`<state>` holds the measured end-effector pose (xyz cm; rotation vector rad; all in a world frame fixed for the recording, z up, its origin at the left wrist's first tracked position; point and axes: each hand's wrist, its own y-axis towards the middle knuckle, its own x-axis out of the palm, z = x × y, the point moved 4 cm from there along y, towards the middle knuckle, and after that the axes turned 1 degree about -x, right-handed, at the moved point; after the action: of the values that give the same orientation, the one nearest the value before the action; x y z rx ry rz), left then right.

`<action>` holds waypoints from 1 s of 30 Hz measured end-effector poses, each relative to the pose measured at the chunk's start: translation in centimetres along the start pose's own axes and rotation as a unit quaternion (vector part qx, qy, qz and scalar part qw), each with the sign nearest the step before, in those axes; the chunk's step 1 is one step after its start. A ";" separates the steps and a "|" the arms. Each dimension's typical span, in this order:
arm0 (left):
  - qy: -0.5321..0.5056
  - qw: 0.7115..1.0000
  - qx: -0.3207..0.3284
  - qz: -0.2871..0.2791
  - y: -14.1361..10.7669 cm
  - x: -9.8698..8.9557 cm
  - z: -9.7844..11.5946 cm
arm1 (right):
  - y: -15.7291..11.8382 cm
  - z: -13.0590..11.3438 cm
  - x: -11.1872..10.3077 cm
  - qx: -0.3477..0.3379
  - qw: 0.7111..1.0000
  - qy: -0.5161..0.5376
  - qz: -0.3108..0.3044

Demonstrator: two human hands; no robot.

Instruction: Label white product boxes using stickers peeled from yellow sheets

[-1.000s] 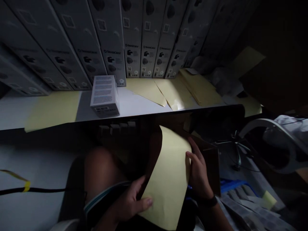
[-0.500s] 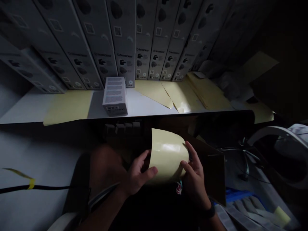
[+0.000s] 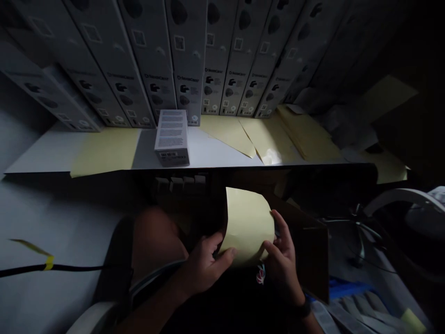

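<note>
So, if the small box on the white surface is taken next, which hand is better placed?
Probably the left hand: the small box stands nearer its side. Both hands hold the yellow sheet, so the right hand would keep it.

On the tall grey boxes (image 3: 216, 55) lined up before you, you can read the brand "SilverCrest" on several narrow sides, with square codes (image 3: 238, 44) above and below it and barcodes (image 3: 247, 112) near the foot. The small carton (image 3: 172, 130) in front of them carries a barcode (image 3: 168, 154) on its end; its printed lines (image 3: 171, 127) on top are too small for you to read.
</note>
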<state>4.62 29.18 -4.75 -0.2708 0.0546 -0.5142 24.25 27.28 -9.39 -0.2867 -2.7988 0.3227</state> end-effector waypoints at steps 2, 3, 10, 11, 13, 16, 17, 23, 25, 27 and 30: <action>0.014 1.000 0.003 0.004 -0.1 0.1 0.0 | 0.1 0.2 0.0 0.006 1.000 -0.005 0.000; 0.015 1.000 0.005 0.006 -0.1 0.2 -0.1 | 0.1 0.3 0.0 0.006 1.000 -0.009 0.001; 0.073 0.996 0.005 0.045 -0.3 0.0 -1.0 | 0.7 -1.1 -0.7 -0.074 0.996 -0.047 0.004; 0.089 0.995 0.004 0.044 -0.4 -0.2 -1.0 | 1.0 -2.1 -1.0 -0.105 0.993 -0.063 0.006; 0.115 0.992 0.015 0.042 -0.5 -0.6 -1.1 | 1.6 -4.8 -1.5 -0.160 0.982 -0.104 0.011; 0.142 0.989 0.031 0.037 -0.7 -1.0 -1.4 | 2.7 -8.9 -1.2 -0.180 0.964 -0.196 -0.010; 0.149 0.988 0.030 0.034 -0.8 -1.0 -1.6 | 3.1 -10.0 -0.7 -0.170 0.955 -0.239 -0.041; 0.090 0.995 -0.009 0.033 -1.2 0.1 -1.9 | 4.4 -11.5 3.3 -0.104 0.885 -0.373 -0.260; 0.060 0.998 -0.009 0.022 -1.3 0.5 -1.5 | 4.7 -10.9 4.0 -0.070 0.900 -0.335 -0.271; 0.045 0.999 -0.008 0.020 -1.5 0.6 -1.1 | 4.8 -10.0 4.3 0.002 0.914 -0.278 -0.294; 0.017 1.000 -0.006 0.011 -1.8 0.5 -0.9 | 4.9 -8.5 3.9 0.114 0.928 -0.184 -0.304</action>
<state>4.06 27.26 -5.10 -0.2724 0.0937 -0.4961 24.19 34.42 -1.62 0.7581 -2.9725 0.5849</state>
